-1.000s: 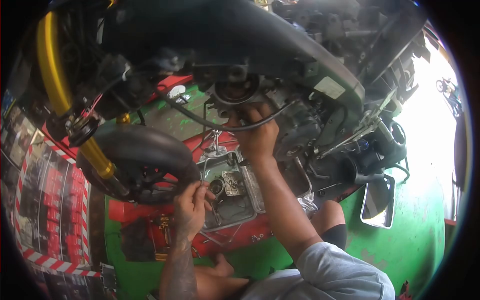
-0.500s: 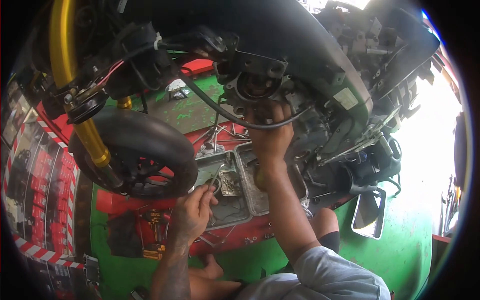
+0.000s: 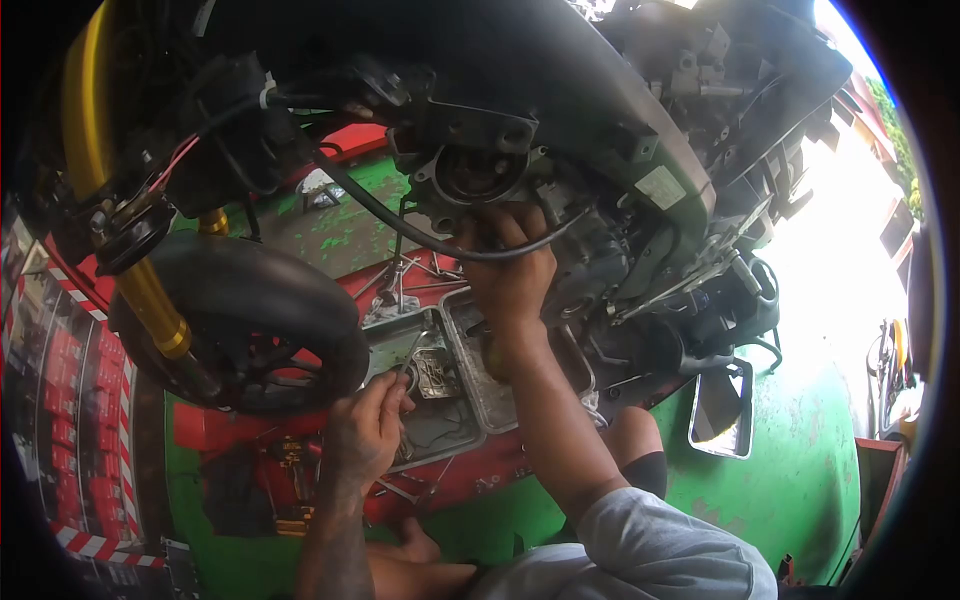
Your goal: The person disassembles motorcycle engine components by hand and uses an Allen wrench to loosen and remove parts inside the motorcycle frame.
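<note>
My left hand (image 3: 368, 428) is closed around a slim metal rod-shaped tool (image 3: 413, 348), which points up over the metal trays; its exact kind is unclear. My right hand (image 3: 508, 270) reaches up to the underside of the motorcycle engine (image 3: 575, 250), just below a round opening (image 3: 482, 176). Its fingers are curled against the engine, and whatever they grip is hidden. A black hose (image 3: 400, 232) arcs across in front of those fingers. Beneath my hands lie two metal trays (image 3: 466, 352), one with a small container of little parts (image 3: 433, 374).
The front wheel (image 3: 240, 310) and a gold fork tube (image 3: 150, 305) stand at left. Hand tools (image 3: 405, 280) lie on the red surface behind the trays. Yellow-handled tools (image 3: 290, 470) lie left of my left hand. Another tray (image 3: 722, 408) rests on the green floor at right.
The camera has turned slightly, so the scene sits further left in view. Both hands keep nearly the same places relative to the engine and trays.
</note>
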A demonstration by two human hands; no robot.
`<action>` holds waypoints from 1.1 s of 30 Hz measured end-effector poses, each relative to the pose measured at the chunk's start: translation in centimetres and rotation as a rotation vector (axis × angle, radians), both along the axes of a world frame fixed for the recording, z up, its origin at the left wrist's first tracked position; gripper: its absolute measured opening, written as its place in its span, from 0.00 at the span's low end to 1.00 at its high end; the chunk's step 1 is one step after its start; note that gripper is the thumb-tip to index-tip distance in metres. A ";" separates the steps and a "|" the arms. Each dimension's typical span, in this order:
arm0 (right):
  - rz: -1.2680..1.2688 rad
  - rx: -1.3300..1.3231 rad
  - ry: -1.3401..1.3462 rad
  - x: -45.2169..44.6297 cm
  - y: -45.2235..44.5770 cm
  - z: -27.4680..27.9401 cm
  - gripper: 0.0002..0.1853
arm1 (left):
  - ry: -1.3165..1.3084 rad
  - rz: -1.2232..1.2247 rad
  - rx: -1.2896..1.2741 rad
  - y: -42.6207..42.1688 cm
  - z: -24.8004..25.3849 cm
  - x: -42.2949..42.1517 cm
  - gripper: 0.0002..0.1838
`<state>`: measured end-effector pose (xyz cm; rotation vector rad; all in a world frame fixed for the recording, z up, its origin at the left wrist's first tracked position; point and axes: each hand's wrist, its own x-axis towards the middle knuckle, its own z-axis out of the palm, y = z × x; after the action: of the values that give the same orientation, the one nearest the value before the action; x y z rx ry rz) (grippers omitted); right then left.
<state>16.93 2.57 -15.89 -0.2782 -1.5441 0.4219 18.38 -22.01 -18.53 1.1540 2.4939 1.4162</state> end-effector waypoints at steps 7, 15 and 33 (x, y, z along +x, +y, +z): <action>0.026 0.010 0.023 -0.2 0.2 0.1 0.10 | 0.011 -0.021 -0.015 0.3 -0.2 -0.4 0.10; 0.058 -0.055 -0.008 -0.1 0.2 -0.3 0.10 | 0.023 -0.010 -0.026 0.4 -0.3 -0.2 0.09; 0.056 -0.064 0.027 0.0 0.3 -0.7 0.11 | 0.075 -0.051 -0.078 0.4 -0.4 0.2 0.11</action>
<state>16.98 2.88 -16.63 -0.2781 -1.5161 0.5174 18.56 -21.65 -18.90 1.2687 2.5250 1.2739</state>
